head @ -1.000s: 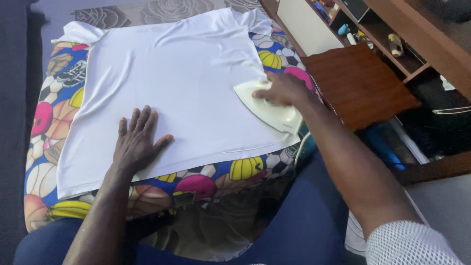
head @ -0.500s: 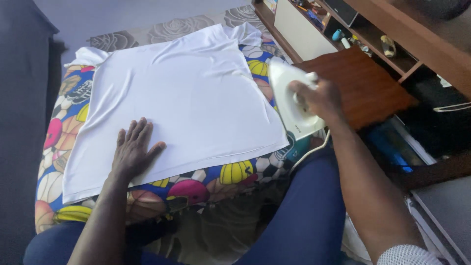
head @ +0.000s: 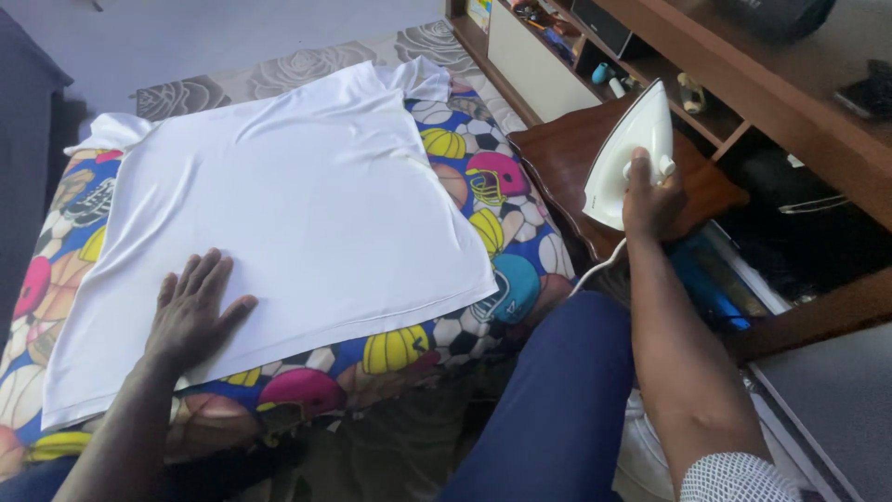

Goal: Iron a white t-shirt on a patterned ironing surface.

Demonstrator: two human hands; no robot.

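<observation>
White fabric lay under the left hand (head: 192, 311), which pressed flat with its fingers spread wide on the lower left part of a white T-shirt (head: 279, 214). The palm sat near the hem, holding nothing, only resting on the cloth. The right hand (head: 650, 197) was closed around the handle of a cream-coloured iron (head: 627, 158), which stood nearly upright, its point upward, over a dark brown wooden stool (head: 567, 158) just beside the padded surface. Whether the iron's heel touched the wood could not be told, since the hand covered it. A pale cord (head: 595, 270) ran down from the iron past the wrist toward the person's knee.

The T-shirt was spread smooth and flat, neck end away from the person, one sleeve (head: 102, 130) bunched at the far left corner and the other (head: 423, 79) folded at the far right. It lay on a cushion cover printed with sports balls and helmets (head: 483, 195) in pink, yellow, blue and white, which showed along the right side and the near edge. The person's legs in dark blue trousers (head: 557, 400) filled the lower middle, and a white mesh sleeve (head: 734, 479) showed at the right forearm. Beyond the stool ran a brown wooden shelf unit (head: 743, 84) with small items in its compartments, too small to tell. A grey rug with a rose pattern (head: 279, 67) lay past the far edge of the shirt.
</observation>
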